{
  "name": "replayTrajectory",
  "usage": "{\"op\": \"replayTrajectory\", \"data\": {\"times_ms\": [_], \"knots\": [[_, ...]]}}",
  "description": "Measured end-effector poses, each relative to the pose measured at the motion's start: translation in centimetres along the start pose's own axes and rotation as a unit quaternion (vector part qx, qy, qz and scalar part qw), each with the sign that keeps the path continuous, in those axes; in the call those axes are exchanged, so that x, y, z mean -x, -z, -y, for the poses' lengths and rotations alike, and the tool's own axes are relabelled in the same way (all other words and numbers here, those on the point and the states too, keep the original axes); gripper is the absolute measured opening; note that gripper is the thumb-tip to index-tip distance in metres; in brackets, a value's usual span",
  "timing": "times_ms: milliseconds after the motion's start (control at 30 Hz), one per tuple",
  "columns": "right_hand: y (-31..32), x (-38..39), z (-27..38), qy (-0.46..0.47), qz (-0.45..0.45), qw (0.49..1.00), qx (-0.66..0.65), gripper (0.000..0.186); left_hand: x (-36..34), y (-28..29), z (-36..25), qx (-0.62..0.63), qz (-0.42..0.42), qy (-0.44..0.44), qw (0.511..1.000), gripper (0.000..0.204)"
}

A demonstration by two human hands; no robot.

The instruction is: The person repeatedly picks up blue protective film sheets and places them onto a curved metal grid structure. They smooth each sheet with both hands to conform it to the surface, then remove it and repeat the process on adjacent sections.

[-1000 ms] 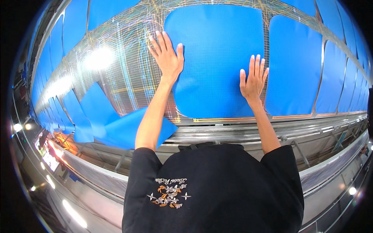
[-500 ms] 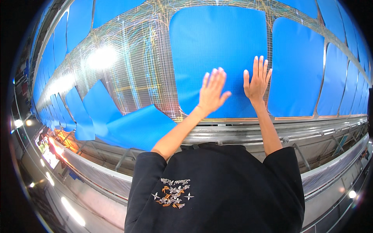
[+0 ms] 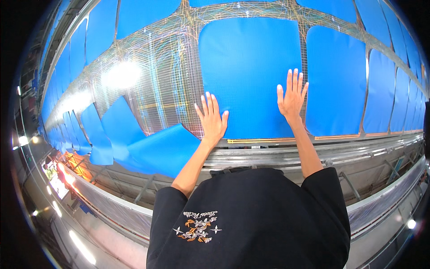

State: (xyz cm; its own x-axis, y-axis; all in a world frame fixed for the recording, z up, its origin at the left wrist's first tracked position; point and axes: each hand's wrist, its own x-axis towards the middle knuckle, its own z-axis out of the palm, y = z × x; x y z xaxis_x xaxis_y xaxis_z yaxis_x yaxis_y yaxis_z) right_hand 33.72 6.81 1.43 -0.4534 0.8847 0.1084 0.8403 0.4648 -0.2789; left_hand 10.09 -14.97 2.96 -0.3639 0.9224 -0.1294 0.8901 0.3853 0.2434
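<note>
A blue textured sheet piece with rounded corners lies flat on a metallic, line-marked surface. My left hand rests open on the piece's lower-left edge, fingers spread and reaching onto the marked surface beside it. My right hand is open and flat at the piece's right edge, thumb on the blue and outer fingers near the narrow gap to the neighboring blue piece. Neither hand grips anything. Left of my left hand, a loose blue piece is folded back over the lower edge of the surface.
More blue pieces line the far side and both sides, several lifted or curled at the left. A long metal rail runs along the near edge, above a framework with a pale beam. Lights show at the lower left.
My left hand has moved from the piece's upper-left edge, across its lower middle, to the lower-left edge. My right hand stayed at the right edge. The view has shifted slightly.
</note>
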Motion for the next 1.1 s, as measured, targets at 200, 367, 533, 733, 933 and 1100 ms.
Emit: {"op": "replayTrajectory", "data": {"times_ms": [200, 367, 533, 733, 933, 1100], "knots": [[1.0, -0.1, 2.1, 0.133, 0.095, 0.986, -0.032, 0.063, 3.5, -0.6, -1.7, 0.04, 0.112, -0.111, 0.987, 0.081], [-0.4, -5.5, 6.4, 0.288, 0.13, 0.946, -0.079, 0.062, -8.7, 0.3, -3.5, 0.075, 0.009, -0.127, 0.989, 0.077], [-3.6, -15.9, 7.3, 0.341, 0.075, 0.933, -0.081, 0.063, -22.0, 0.4, -1.3, 0.055, -0.151, -0.098, 0.982, 0.071], [-6.4, -24.2, 7.8, 0.351, 0.025, 0.935, -0.044, 0.071, -29.1, 0.7, 1.3, 0.043, -0.201, -0.078, 0.976, 0.062], [-6.1, -22.1, 9.5, 0.263, 0.0, 0.964, -0.047, 0.072, -29.3, 0.6, 1.0, 0.063, -0.199, -0.089, 0.974, 0.063], [-4.9, -5.0, 14.2, 0.264, 0.082, 0.955, -0.107, 0.087, -29.7, -0.2, 1.9, 0.0, -0.136, -0.068, 0.988, 0.073]]}}
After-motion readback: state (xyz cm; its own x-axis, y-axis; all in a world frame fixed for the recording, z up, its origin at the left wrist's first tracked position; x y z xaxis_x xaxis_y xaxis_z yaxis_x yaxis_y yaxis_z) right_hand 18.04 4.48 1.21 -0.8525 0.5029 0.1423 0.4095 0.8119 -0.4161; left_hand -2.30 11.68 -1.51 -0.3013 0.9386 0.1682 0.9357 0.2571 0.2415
